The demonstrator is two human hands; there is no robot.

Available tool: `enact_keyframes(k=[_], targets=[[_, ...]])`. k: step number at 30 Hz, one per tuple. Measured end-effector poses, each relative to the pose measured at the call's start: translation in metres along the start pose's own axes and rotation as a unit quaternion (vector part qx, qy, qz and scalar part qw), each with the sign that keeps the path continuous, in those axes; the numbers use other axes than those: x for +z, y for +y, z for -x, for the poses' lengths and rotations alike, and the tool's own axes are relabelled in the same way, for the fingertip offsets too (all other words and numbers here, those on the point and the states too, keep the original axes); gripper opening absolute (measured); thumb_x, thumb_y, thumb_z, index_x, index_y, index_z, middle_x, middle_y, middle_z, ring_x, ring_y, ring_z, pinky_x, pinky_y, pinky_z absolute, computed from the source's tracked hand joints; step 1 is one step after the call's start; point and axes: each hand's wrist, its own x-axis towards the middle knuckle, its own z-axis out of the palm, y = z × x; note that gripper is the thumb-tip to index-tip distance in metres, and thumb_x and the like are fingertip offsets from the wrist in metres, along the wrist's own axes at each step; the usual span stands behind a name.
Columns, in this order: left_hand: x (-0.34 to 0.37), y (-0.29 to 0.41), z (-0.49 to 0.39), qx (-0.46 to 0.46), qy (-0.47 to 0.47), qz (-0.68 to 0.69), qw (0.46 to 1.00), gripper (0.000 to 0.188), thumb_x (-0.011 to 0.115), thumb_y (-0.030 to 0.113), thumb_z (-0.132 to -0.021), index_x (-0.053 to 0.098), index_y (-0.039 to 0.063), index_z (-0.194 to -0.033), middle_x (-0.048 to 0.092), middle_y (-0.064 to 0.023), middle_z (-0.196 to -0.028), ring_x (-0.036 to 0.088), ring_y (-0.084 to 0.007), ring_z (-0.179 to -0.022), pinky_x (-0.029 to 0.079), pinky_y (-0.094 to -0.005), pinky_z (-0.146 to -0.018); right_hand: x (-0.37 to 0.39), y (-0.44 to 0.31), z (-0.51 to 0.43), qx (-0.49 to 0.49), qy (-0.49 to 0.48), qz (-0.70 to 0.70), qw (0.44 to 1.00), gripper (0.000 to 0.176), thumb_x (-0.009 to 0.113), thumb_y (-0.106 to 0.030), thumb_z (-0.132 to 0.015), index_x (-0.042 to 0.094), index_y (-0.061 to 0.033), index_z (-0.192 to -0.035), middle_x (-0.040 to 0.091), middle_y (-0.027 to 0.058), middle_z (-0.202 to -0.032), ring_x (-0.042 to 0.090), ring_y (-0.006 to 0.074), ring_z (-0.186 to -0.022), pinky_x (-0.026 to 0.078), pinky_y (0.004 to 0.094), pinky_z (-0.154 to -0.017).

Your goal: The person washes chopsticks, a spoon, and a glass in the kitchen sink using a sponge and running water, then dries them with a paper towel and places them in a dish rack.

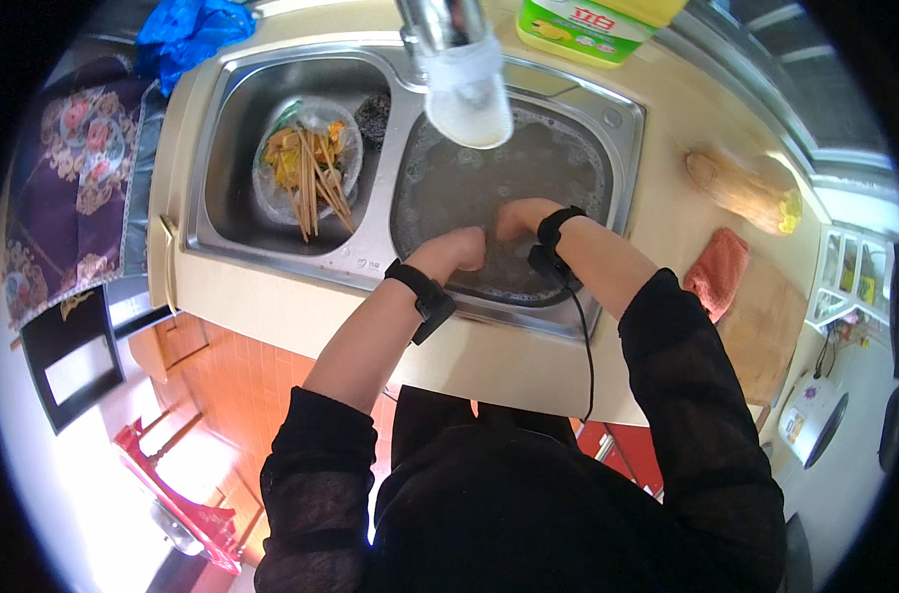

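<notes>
Murky, slightly foamy water point(523, 163) fills the right basin of a steel double sink point(623, 185). My left hand point(468, 247) dips into it near the basin's front, and its fingers are under the surface. Close by on the right, my right hand point(514, 217) is also partly under water, with its fingers hidden. Whether either hand holds something cannot be seen. Each wrist wears a black strap with a small device. Above the basin's back hangs a metal faucet point(449, 22) with a whitish sleeve point(468, 96) on its spout.
In the left basin are a clear plastic bowl or bag point(267, 196) of food scraps, wooden chopsticks point(312, 185) and a dark scourer point(374, 118). Around the sink are a yellow detergent jug point(590, 30), a blue plastic bag point(190, 37), an elongated gourd point(746, 193), a reddish cloth point(717, 273) and a wooden board point(764, 326).
</notes>
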Motion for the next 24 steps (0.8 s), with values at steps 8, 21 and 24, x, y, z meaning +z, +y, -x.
enact_keyframes(k=[8,21,24], targets=[[-0.002,-0.008,0.012,-0.014,0.086,0.091,0.992,0.024,0.055,0.003,-0.069,0.066,-0.003,-0.089,0.062,-0.0246,-0.096,0.060,-0.0365,-0.093,0.049,-0.0411,-0.076,-0.008,0.001,-0.007,-0.026,0.055,0.008,0.998,0.032,0.054,-0.022,-0.075,0.064,0.0005,-0.095,0.063,0.0202,-0.097,0.060,0.0329,-0.084,0.045,0.0431,-0.071],[0.000,-0.015,0.006,-0.034,0.099,0.093,0.990,0.027,0.059,0.002,-0.068,0.065,0.000,-0.094,0.061,-0.0232,-0.103,0.058,-0.0358,-0.099,0.048,-0.0415,-0.082,-0.006,-0.002,-0.042,0.034,-0.003,0.087,0.996,0.037,0.053,-0.031,-0.080,0.064,-0.0017,-0.099,0.062,0.0182,-0.102,0.060,0.0318,-0.091,0.046,0.0425,-0.077],[-0.002,-0.015,0.011,-0.022,0.121,0.101,0.987,0.024,0.053,0.000,-0.069,0.065,-0.003,-0.090,0.062,-0.0238,-0.096,0.059,-0.0376,-0.094,0.048,-0.0424,-0.079,-0.007,-0.008,-0.037,-0.018,0.012,0.163,0.986,0.038,0.051,-0.033,-0.082,0.064,-0.0026,-0.101,0.061,0.0178,-0.106,0.059,0.0316,-0.094,0.046,0.0416,-0.078]])
